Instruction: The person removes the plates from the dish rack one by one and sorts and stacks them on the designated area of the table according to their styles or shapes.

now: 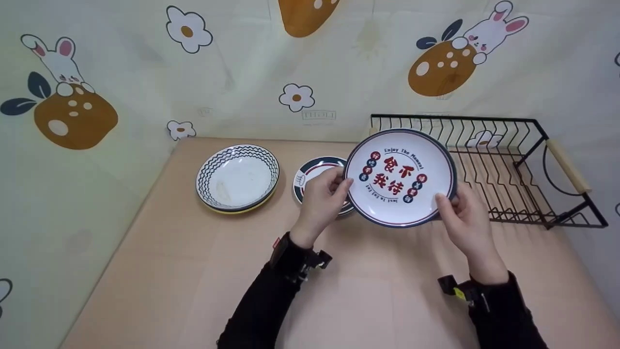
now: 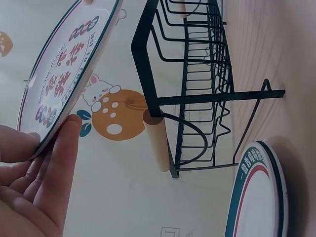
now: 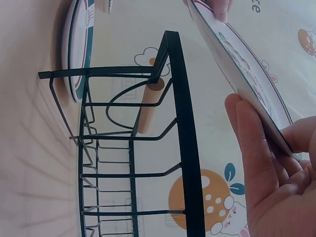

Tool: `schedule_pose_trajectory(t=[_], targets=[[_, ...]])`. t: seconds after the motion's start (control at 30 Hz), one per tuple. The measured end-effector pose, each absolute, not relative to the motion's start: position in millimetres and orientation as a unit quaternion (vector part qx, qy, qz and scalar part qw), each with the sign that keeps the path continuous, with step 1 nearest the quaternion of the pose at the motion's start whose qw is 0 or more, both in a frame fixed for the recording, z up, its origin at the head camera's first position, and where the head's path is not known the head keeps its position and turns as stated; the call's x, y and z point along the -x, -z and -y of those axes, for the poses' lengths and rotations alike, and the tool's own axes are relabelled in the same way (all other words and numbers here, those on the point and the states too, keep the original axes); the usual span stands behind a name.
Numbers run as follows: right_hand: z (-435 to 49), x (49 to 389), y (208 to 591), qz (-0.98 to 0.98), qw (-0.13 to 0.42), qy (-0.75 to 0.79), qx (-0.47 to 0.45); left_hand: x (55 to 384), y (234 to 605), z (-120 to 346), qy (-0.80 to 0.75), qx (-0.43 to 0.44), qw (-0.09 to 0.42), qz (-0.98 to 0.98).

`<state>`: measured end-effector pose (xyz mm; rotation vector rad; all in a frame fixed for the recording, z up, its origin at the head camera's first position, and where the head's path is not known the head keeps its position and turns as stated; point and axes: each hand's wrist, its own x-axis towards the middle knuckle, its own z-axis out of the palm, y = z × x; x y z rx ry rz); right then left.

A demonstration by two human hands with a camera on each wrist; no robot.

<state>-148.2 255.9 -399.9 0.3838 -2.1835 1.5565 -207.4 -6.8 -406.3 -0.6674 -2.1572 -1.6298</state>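
Note:
Both hands hold up a white plate (image 1: pixel 402 213) with a dark blue rim and red and blue Chinese lettering. My left hand (image 1: pixel 322 198) pinches its left edge, thumb on the face and fingers beneath. On the opposite edge my right hand (image 1: pixel 467 218) grips it the same way. In the left wrist view the plate (image 2: pixel 64 64) is tilted, clear of the table. Behind the left hand, partly hidden by it, another plate (image 1: pixel 310 169) with a dark green and red rim lies on the table. The black wire dish rack (image 1: pixel 508 194) stands behind the right hand.
To the left sits a white bowl (image 1: pixel 237 177) with a black wavy pattern, stacked on a yellow-edged one. The rack has a wooden handle (image 1: pixel 566 167) at its right end. A patterned wall covering (image 1: pixel 242 87) rises behind the tan table (image 1: pixel 160 271).

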Motion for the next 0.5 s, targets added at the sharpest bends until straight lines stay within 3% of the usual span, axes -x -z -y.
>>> schedule_pose_trajectory(t=[0.5], targets=[[-255.1,148.2,398.0,0.8,0.216,-0.541,-0.145,203.9,404.4,8.0,0.586,0.219,0.2,0.754]])
